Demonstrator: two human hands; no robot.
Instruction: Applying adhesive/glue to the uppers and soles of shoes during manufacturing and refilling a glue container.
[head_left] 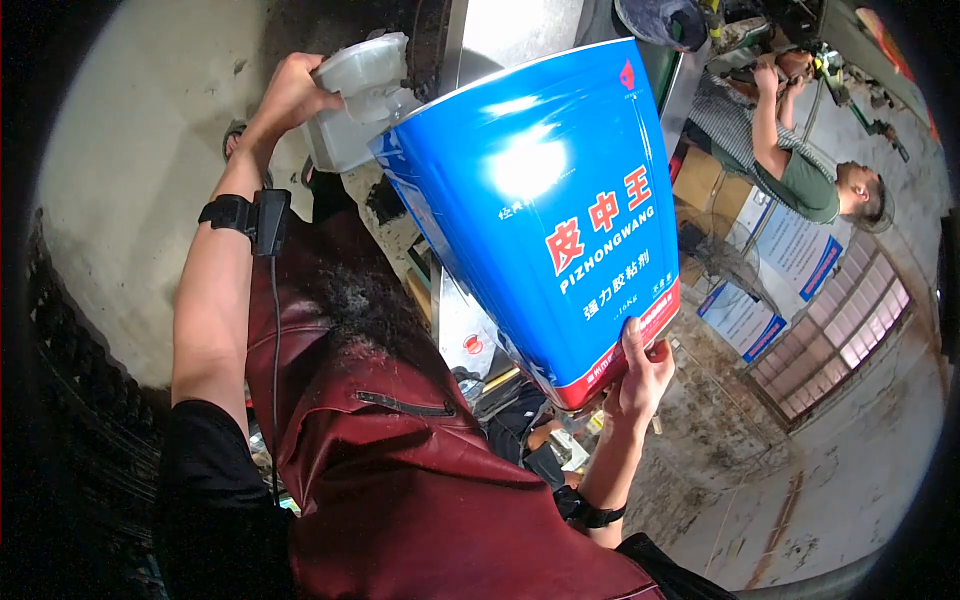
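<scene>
A large blue tin can (pixel 470 200) with a red band round its base fills the middle of the head view, tilted. Under the base edge, my right hand (pixel 645 375) is closed on the can, thumb pressed on the red band. At the upper left, my left hand (pixel 300 90) grips the rim of a cloudy, translucent plastic container (pixel 345 140), which looks cut open at the top. The container sits right against the can's upper left corner. Whether anything flows between them cannot be made out, as the can's top faces away.
A person in a dark green shirt (pixel 812 190) works at the right with a brown object (pixel 795 65) in hand. A dark round tub (pixel 660 20) stands behind the can. Cardboard boxes (pixel 700 185) and a barred window (pixel 830 340) lie beyond. My dark red apron (pixel 430 500) hangs below.
</scene>
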